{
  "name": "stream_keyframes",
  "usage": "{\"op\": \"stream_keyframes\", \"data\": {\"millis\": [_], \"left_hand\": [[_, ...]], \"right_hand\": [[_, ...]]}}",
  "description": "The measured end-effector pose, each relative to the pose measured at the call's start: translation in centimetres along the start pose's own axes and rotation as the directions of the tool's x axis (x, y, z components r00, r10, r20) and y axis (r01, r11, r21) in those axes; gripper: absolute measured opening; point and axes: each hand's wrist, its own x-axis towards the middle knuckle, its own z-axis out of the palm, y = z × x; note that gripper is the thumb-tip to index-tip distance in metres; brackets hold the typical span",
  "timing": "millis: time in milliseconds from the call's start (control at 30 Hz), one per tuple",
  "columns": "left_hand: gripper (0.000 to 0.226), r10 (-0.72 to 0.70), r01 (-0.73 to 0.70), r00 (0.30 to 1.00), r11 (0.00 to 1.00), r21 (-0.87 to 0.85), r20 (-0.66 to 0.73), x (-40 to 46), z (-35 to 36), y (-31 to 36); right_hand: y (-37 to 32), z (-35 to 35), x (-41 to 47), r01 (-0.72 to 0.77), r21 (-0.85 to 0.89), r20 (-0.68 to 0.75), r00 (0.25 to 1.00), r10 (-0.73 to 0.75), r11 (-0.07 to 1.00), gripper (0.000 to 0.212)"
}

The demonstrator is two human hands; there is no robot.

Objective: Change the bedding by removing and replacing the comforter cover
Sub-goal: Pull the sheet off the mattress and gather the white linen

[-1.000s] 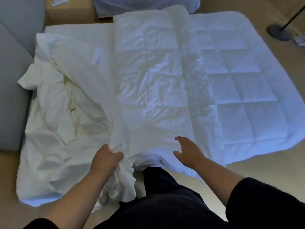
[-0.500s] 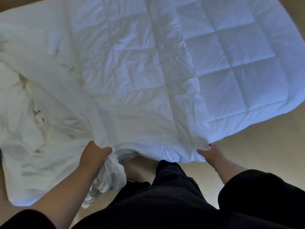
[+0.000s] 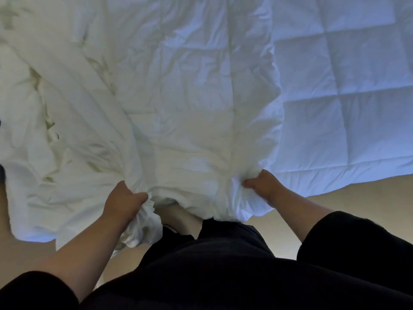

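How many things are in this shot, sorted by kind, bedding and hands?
Bedding: 2, the quilted comforter and the crumpled cover.
Hands: 2, the left hand with its grip on the cover, the right hand with its grip on the comforter's near edge.
Total: 4

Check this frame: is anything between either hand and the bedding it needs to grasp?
Nothing visible. The left hand already grips the bunched comforter cover, and the right hand grips the near edge of the quilted comforter.

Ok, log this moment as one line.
left hand: grips cover | right hand: grips comforter edge | cover partly off
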Motion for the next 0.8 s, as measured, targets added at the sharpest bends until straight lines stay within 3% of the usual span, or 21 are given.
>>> {"op": "stream_keyframes", "data": {"millis": [167, 333, 567, 667, 800], "left_hand": [[0.033, -0.018, 0.011, 0.999, 0.982, -0.190, -0.033, -2.3, -4.4, -1.9], [0.038, 0.003, -0.065, 0.992, 0.874, -0.482, -0.128, -4.6, -11.1, -5.4], [0.044, 0.120, -0.274, 0.961, 0.559, -0.783, -0.250, -6.1, -22.1, -12.3], [0.058, 0.088, -0.277, 0.960, 0.412, -0.868, -0.265, -5.8, -26.5, -16.1], [0.053, 0.116, -0.226, 0.972, 0.245, -0.943, -0.203, -4.6, -31.0, -22.0]], "right_hand": [[-11.7, 5.3, -4.7, 0.242, 0.004, 0.197, 0.951, -0.238, 0.970, 0.063], [-21.6, 15.6, -11.3, 0.471, 0.042, 0.402, 0.799, -0.447, 0.881, 0.038], [-31.0, 34.3, -20.5, 0.653, 0.032, 0.573, 0.608, -0.549, 0.757, 0.036], [-32.9, 42.9, -24.3, 0.694, 0.064, 0.620, 0.535, -0.574, 0.717, 0.035], [-31.1, 52.4, -27.2, 0.692, 0.036, 0.724, 0.479, -0.496, 0.721, 0.036]]}}
